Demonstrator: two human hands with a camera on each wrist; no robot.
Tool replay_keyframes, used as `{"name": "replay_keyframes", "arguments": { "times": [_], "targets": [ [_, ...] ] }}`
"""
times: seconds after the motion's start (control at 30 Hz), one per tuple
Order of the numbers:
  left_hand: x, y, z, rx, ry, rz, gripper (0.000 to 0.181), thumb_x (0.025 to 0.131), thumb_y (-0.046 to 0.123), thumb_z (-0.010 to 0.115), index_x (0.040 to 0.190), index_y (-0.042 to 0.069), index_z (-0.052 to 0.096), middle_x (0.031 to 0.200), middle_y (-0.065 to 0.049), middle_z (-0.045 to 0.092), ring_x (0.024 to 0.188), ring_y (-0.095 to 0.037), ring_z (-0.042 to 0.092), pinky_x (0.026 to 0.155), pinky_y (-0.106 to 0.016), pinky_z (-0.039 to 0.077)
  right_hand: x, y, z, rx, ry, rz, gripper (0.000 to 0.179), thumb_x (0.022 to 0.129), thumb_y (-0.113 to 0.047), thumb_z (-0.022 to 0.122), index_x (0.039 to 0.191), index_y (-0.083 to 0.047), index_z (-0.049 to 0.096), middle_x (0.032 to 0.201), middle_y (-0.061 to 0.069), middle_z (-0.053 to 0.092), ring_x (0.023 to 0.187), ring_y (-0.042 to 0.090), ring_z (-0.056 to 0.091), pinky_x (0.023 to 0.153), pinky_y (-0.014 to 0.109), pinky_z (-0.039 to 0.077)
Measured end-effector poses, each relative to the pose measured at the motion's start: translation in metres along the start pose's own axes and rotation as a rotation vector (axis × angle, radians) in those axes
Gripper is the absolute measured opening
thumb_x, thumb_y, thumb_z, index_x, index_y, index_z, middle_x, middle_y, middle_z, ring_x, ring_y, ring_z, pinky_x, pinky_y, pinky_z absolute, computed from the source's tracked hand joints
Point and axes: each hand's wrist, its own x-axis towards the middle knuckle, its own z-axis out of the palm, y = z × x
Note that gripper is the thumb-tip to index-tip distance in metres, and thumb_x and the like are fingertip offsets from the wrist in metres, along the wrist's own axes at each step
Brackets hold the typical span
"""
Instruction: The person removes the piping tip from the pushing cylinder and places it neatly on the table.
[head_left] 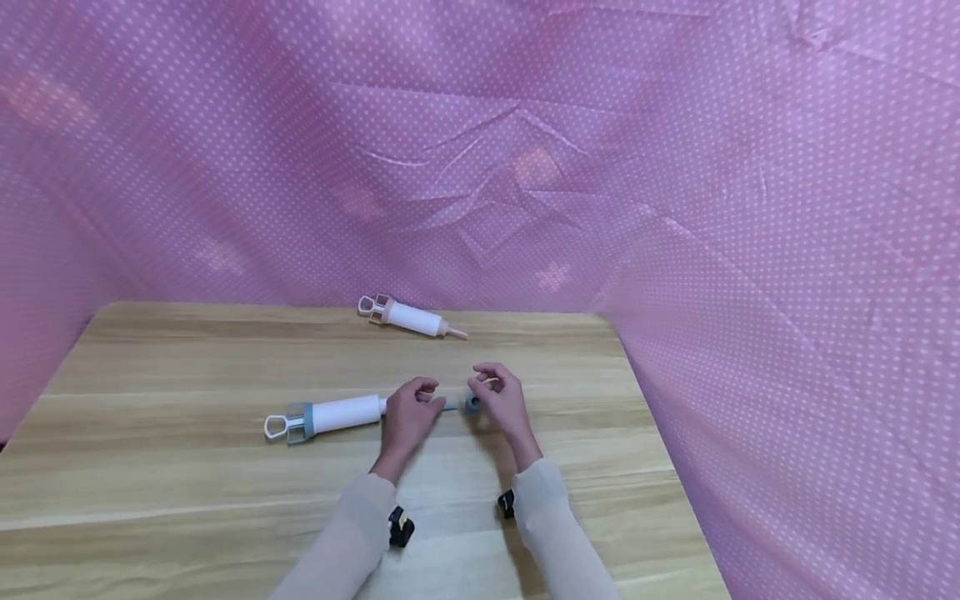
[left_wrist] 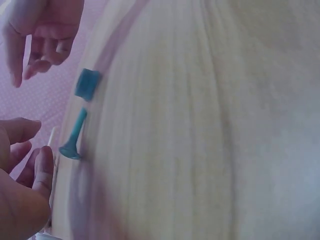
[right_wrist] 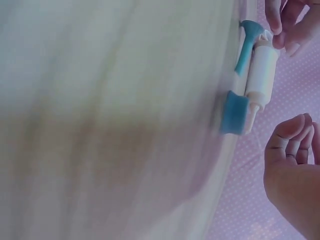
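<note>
Barrel (head_left: 347, 413) (contents hidden) lies beside left hand (head_left: 409, 419); teal collar (left_wrist: 87, 84) near right hand (head_left: 506, 407); both relaxed, gripping nothing.

From the head, the tabletop (head_left: 187, 492) and pink cloth (head_left: 480, 150) are viewed forward and down, from farther away. From each wrist, the tabletop is shown nearer and sideways; left hand (head_left: 407, 419), right hand (head_left: 507, 408) and teal stemmed piece (left_wrist: 76, 133) are shared by both wrist views.

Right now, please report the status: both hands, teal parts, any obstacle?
Left hand, right hand: both empty. Teal nozzle and teal ring lie apart on table. No obstacle seen between them.
</note>
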Motion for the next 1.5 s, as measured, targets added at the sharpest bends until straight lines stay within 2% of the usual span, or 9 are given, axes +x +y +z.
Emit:
{"name": "replay_keyframes", "arguments": {
  "times": [0.13,0.27,0.43,0.67,0.77,0.9,1.13,1.3,1.5],
  "targets": [
    [0.002,0.002,-0.003,-0.036,0.004,0.057,0.031,0.086,0.016,0.080,0.114,0.005,0.073,0.102,-0.011,0.074,0.091,-0.024,0.070,0.082,-0.043,0.058,0.004,-0.005,0.003,-0.003,-0.039,0.010,0.031,0.093,0.000,0.069,0.118,0.016,0.061,0.099,0.024,0.064,0.075,0.010,0.059,0.064,0.021,0.051],
    [0.011,0.005,-0.010,-0.108,0.009,0.130,0.029,0.086,0.012,0.079,0.113,0.003,0.073,0.102,-0.016,0.074,0.090,-0.025,0.070,0.081,-0.039,0.059,0.015,0.006,0.009,-0.018,-0.038,0.035,0.033,0.095,-0.006,0.070,0.121,0.013,0.062,0.103,0.019,0.066,0.080,0.010,0.060,0.066,0.022,0.053],
    [0.030,0.016,-0.030,-0.163,0.019,0.159,0.030,0.088,0.010,0.078,0.116,0.001,0.071,0.108,-0.018,0.072,0.093,-0.025,0.068,0.084,-0.032,0.057,0.027,0.005,0.013,-0.038,-0.046,0.045,0.032,0.097,-0.010,0.069,0.122,0.008,0.063,0.106,0.013,0.067,0.084,0.013,0.062,0.069,0.024,0.056],
    [0.061,0.022,-0.061,-0.144,0.076,0.172,0.030,0.089,0.009,0.075,0.117,-0.002,0.069,0.108,-0.019,0.071,0.096,-0.029,0.067,0.083,-0.026,0.055,0.045,-0.003,0.016,-0.031,-0.053,0.045,0.027,0.096,-0.005,0.069,0.119,0.007,0.064,0.115,0.022,0.066,0.086,0.013,0.062,0.072,0.026,0.056],
    [0.073,0.018,-0.071,-0.136,0.084,0.154,0.035,0.089,0.010,0.074,0.121,-0.004,0.067,0.114,-0.021,0.069,0.103,-0.032,0.065,0.090,-0.035,0.056,0.052,-0.004,0.018,-0.013,-0.070,0.044,0.030,0.096,-0.005,0.069,0.122,0.010,0.062,0.120,0.028,0.064,0.089,0.015,0.064,0.081,0.038,0.059],
    [0.083,0.013,-0.082,-0.113,0.073,0.094,0.042,0.089,0.014,0.076,0.126,-0.002,0.065,0.126,-0.021,0.065,0.117,-0.037,0.059,0.101,-0.046,0.050,0.060,-0.004,0.023,0.014,-0.096,0.075,0.035,0.096,-0.007,0.069,0.125,0.011,0.059,0.125,0.030,0.061,0.096,0.020,0.065,0.094,0.055,0.054],
    [0.097,0.013,-0.089,-0.089,0.102,0.054,0.049,0.089,0.017,0.079,0.131,-0.001,0.061,0.136,-0.023,0.057,0.129,-0.042,0.050,0.109,-0.051,0.042,0.071,-0.002,0.029,-0.010,-0.098,0.119,0.039,0.098,-0.009,0.068,0.130,0.009,0.058,0.125,0.023,0.063,0.108,0.029,0.064,0.096,0.050,0.054],
    [0.108,0.016,-0.084,-0.122,0.104,0.018,0.054,0.090,0.018,0.077,0.136,-0.001,0.056,0.142,-0.023,0.053,0.135,-0.041,0.045,0.114,-0.051,0.037,0.080,0.000,0.029,0.020,-0.076,0.154,0.042,0.098,-0.012,0.068,0.132,0.009,0.056,0.124,0.021,0.064,0.105,0.027,0.065,0.097,0.052,0.053],
    [0.120,0.019,-0.089,-0.125,0.096,-0.039,0.060,0.090,0.017,0.077,0.144,0.004,0.052,0.143,-0.021,0.053,0.133,-0.039,0.046,0.111,-0.050,0.040,0.088,0.005,0.030,0.023,-0.054,0.198,0.041,0.097,-0.010,0.069,0.132,0.009,0.057,0.123,0.020,0.063,0.107,0.035,0.065,0.096,0.050,0.054]
  ]
}}
